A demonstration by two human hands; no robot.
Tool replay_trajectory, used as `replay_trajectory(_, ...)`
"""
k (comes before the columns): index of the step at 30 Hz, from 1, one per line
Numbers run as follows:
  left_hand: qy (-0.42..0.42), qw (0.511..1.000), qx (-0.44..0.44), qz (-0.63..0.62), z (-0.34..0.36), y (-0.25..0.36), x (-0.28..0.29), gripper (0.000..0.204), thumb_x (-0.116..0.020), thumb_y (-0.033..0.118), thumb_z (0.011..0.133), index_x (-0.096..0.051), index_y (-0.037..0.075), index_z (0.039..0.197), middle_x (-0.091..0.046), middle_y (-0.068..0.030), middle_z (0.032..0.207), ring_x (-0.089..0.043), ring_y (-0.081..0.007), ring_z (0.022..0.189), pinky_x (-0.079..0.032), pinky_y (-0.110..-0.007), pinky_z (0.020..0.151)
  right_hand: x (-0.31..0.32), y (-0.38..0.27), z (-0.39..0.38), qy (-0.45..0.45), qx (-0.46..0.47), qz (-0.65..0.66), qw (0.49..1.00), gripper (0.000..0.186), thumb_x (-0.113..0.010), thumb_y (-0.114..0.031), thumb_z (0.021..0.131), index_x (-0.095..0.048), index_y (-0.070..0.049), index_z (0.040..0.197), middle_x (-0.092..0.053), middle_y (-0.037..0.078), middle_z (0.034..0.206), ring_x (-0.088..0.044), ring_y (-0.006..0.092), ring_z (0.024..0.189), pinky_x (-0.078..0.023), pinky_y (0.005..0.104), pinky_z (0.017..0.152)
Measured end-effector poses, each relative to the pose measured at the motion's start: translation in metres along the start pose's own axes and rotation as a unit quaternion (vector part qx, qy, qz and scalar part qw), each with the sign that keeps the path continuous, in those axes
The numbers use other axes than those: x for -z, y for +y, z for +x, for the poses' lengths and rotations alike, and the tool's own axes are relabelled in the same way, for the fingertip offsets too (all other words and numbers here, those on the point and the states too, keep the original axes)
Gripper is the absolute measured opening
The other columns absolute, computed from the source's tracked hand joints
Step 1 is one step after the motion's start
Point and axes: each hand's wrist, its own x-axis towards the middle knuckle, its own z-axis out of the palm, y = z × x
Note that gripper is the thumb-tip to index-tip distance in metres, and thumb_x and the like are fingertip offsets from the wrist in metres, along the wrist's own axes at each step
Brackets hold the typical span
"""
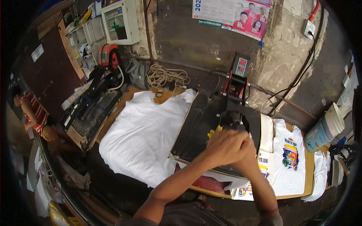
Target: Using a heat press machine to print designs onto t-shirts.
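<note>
Left hand and right hand are closed, apparently on the black press between white shirts.
The exact hold is hidden; skin could be burned if the press, probably hot, is brushed.

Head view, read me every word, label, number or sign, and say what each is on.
I won't copy wording or numbers; they show here:
Calendar: printed words and numbers, some too small to read.
Press display: red lit digits.
Printed shirt: dark lettering above a colourful print.
Sheet: dark lettering, partly hidden.
Cabinet: green cross.
White sign: too small to read.
Bucket: too small to read.
</note>
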Motion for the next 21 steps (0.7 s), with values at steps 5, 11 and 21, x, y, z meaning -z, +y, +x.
replay_trajectory(5, 0.129, 0.984, -0.115, 0.047, -0.027, -0.029, -0.044, 0.037, -0.054, 0.020, 0.088, -0.060, 0.004, 0.120, -0.066, -0.0171, 0.112, -0.061, -0.0326, 0.109, -0.048, -0.041, 0.092, -0.046, 0.033, -0.025, 0.010, -0.019, -0.118, 0.993, 0.026, -0.069, -0.024, 0.072, -0.065, -0.004, 0.089, -0.066, 0.018, 0.079, -0.066, 0.0350, 0.074, -0.052, 0.0422, 0.065)
replay_trajectory(11, 0.061, 0.990, -0.124, -0.002, -0.024, -0.040, -0.039, 0.036, -0.056, 0.024, 0.087, -0.064, 0.006, 0.117, -0.065, -0.0141, 0.117, -0.061, -0.0306, 0.112, -0.049, -0.041, 0.092, -0.067, 0.039, -0.021, 0.115, 0.050, -0.166, 0.978, 0.022, -0.064, -0.025, 0.075, -0.066, -0.007, 0.088, -0.067, 0.012, 0.078, -0.066, 0.0292, 0.072, -0.053, 0.0406, 0.065)
replay_trajectory(21, -0.008, 1.000, -0.017, -0.024, -0.018, -0.025, -0.026, 0.039, -0.059, 0.036, 0.086, -0.066, 0.011, 0.115, -0.068, -0.0102, 0.111, -0.066, -0.0302, 0.098, -0.050, -0.038, 0.087, -0.065, 0.022, -0.026, 0.165, 0.065, -0.280, 0.944, 0.016, -0.063, -0.020, 0.074, -0.066, -0.008, 0.084, -0.065, 0.007, 0.079, -0.064, 0.0231, 0.077, -0.049, 0.0343, 0.066)
